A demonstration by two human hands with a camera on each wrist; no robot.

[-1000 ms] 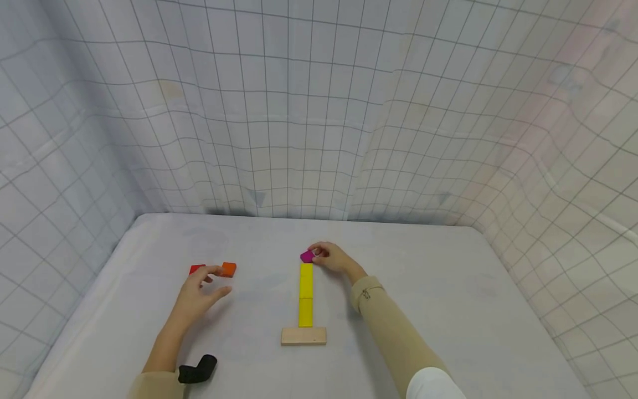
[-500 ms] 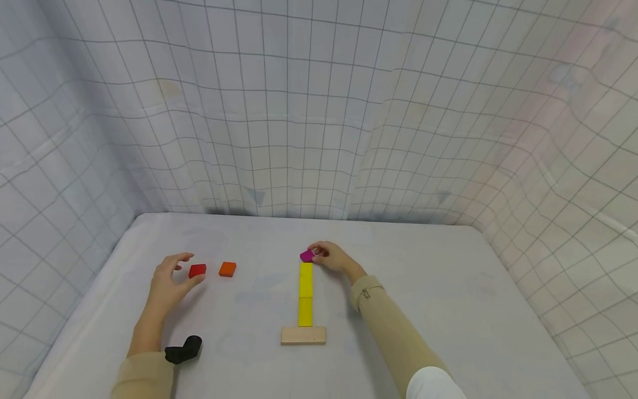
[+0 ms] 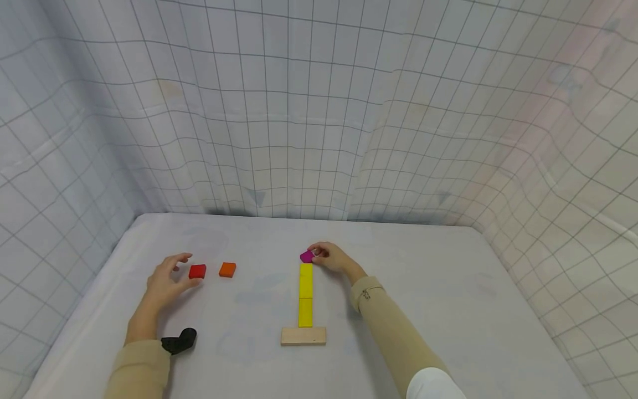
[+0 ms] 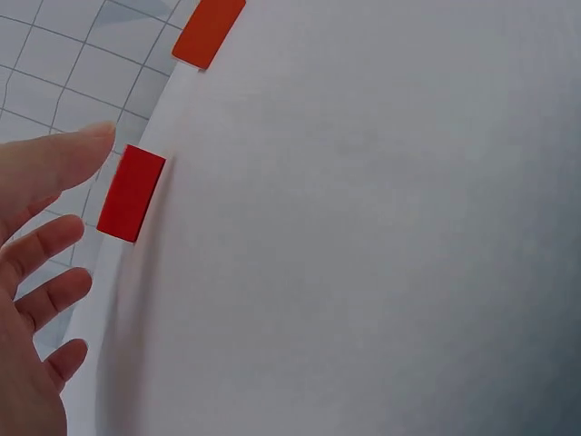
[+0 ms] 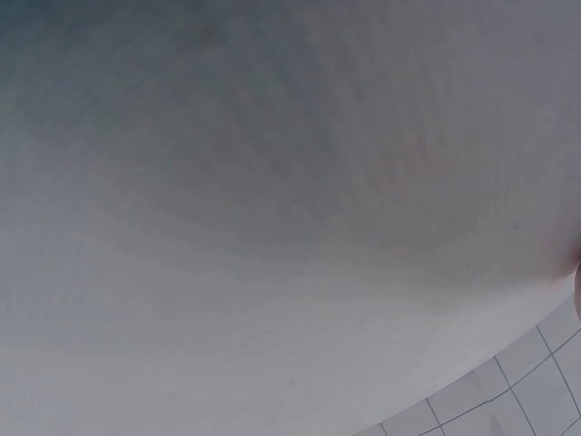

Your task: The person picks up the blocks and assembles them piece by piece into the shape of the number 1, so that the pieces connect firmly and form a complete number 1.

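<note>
Left hand [image 3: 166, 279] spread loose at nine o'clock of red block [image 3: 197, 271] — light, stiff, best pinched by opposite edges. Right hand [image 3: 333, 257] apparently pinching magenta block [image 3: 307, 256] — at twelve o'clock of yellow strip [image 3: 305, 294].

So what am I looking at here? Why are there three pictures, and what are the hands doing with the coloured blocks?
A person wears three cameras: one on the head, one on each wrist. The head view shows a white table. The right hand pinches a purple block at the far end of two yellow blocks lying in a line from a plain wooden block. The left hand is open beside a red block, not holding it; an orange block lies just past. The left wrist picture shows those two close up. The right wrist picture shows mostly bare table.
</note>
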